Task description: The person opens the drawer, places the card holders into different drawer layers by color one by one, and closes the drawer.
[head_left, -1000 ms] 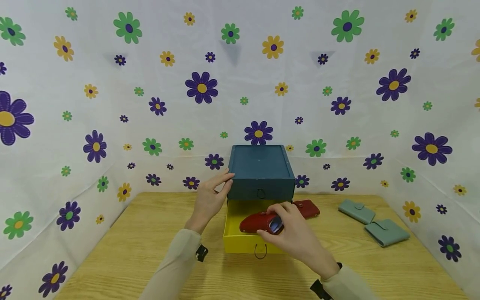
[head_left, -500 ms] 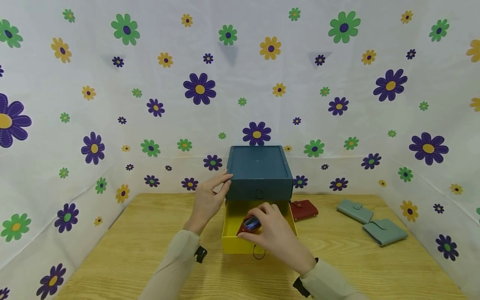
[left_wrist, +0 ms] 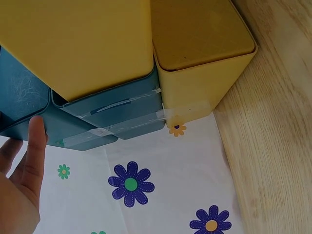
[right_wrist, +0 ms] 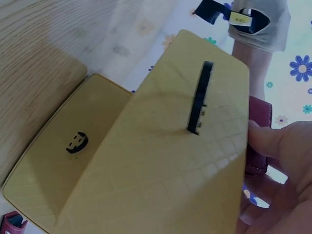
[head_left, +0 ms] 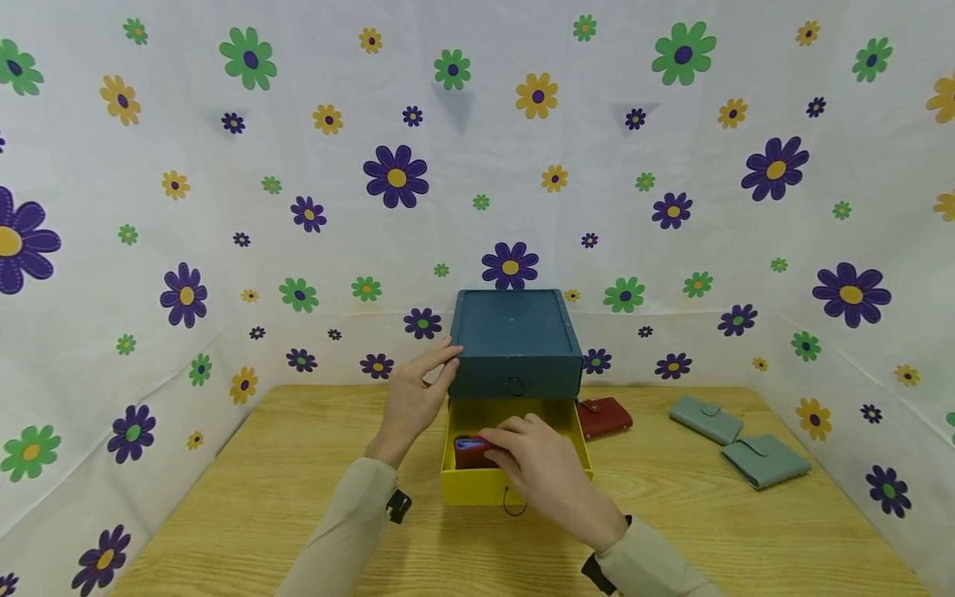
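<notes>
Red wallet (head_left: 470,453) in right grip (head_left: 548,473), near front edge of yellow drawer (head_left: 475,489), left grip (head_left: 413,402) straight-fingered

The left hand (head_left: 412,396) is holding its fingers nearly straight, the left forearm (head_left: 339,526) slanting up behind it. Lower and to its right, the right hand (head_left: 554,477) is pinching with curled fingers and thumb, the right forearm (head_left: 649,564) angling in behind.

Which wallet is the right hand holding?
The red wallet at the front of the pulled-out yellow drawer, gripped by the right hand. The other red wallet and the two grey-green wallets lie on the table, untouched.
</notes>
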The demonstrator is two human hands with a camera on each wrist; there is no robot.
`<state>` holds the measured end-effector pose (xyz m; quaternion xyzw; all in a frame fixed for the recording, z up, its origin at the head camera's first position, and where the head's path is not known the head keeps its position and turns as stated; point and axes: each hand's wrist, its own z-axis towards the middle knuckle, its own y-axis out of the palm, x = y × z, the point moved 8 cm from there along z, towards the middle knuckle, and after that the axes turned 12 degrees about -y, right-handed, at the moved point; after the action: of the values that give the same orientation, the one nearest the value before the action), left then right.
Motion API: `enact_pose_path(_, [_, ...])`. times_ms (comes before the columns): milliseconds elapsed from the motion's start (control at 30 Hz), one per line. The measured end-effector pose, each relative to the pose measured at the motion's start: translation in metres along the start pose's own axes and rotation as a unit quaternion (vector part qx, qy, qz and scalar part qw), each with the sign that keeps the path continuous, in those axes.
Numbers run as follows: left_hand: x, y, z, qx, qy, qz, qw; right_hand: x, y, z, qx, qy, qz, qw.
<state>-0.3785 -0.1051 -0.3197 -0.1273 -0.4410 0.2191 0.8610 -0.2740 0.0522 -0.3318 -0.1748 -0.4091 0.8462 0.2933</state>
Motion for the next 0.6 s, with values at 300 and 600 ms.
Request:
enact_pose_path(300, [0.0,0.0,-0.001,-0.001,0.0,-0.004,1.0,0.007,0.007,0.006,-0.001,0.008,-0.029,1.0])
enact_pose_path(600, [0.002,-0.001,-0.001,0.004,0.01,-0.001,0.9999,0.008,0.015,0.014,-0.089,0.023,0.021,0.996])
